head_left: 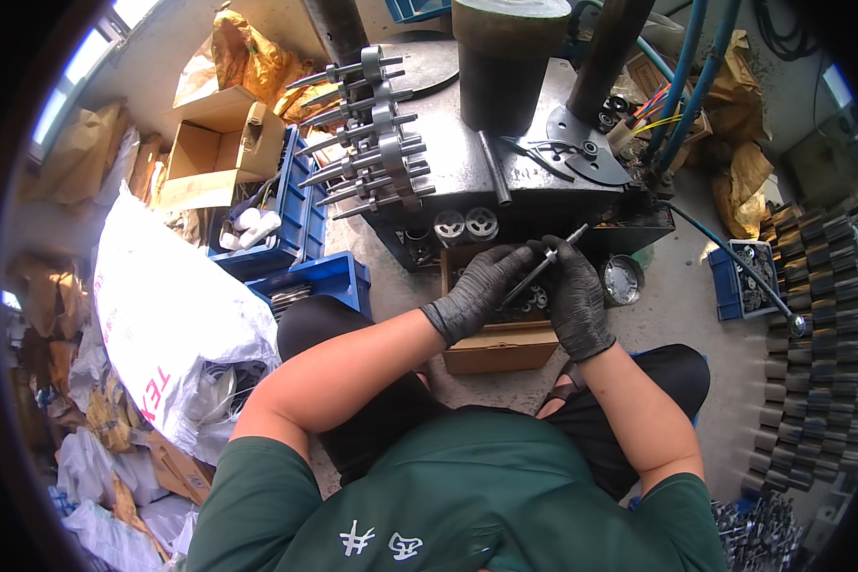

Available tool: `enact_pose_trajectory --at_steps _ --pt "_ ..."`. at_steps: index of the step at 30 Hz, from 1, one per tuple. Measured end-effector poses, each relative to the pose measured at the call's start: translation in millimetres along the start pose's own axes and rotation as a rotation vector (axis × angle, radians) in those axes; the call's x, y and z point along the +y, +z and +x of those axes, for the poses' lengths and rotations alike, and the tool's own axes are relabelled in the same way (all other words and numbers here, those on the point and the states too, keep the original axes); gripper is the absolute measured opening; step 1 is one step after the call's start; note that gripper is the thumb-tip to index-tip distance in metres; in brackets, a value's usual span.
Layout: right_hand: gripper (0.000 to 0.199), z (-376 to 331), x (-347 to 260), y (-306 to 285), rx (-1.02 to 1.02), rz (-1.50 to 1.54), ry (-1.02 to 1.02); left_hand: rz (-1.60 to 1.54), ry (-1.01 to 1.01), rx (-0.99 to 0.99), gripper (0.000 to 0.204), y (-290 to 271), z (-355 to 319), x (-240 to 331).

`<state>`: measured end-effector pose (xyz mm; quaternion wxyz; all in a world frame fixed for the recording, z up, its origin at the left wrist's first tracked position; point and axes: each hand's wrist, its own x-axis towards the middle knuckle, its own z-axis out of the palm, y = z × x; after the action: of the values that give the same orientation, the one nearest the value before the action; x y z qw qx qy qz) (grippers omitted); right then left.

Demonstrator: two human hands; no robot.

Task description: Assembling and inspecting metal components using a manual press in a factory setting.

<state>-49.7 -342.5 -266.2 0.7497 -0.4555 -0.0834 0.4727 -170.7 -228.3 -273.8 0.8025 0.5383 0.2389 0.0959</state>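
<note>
- Holding the slim metal shaft at a slant over the open cardboard box, we have its far end pointing right, toward the machine base
- Our gloved right hand has its fingers pinching the shaft near the collar, a sound place for control, and a light pinch there should serve
- Our gloved left hand has its fingers curled beside the near part; whether they grip it or only steady it, we cannot tell
- We do well to let one hand support while the other turns, so the shaft stays in line
- We should mind the small parts in the box below, since a slipped shaft could drop among them
- We need elbows low and the collar in plain sight
</note>
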Motion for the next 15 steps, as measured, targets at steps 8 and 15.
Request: enact_pose_trajectory --at_steps 8,15 --pt "0.025 17 -3 -28 0.207 0.329 0.114 -0.359 -0.451 0.551 0.053 -49 38 -27" --pt "0.023 12 0 -22 0.144 0.192 0.21 -0.275 -0.208 0.802 0.057 -57 70 -51"
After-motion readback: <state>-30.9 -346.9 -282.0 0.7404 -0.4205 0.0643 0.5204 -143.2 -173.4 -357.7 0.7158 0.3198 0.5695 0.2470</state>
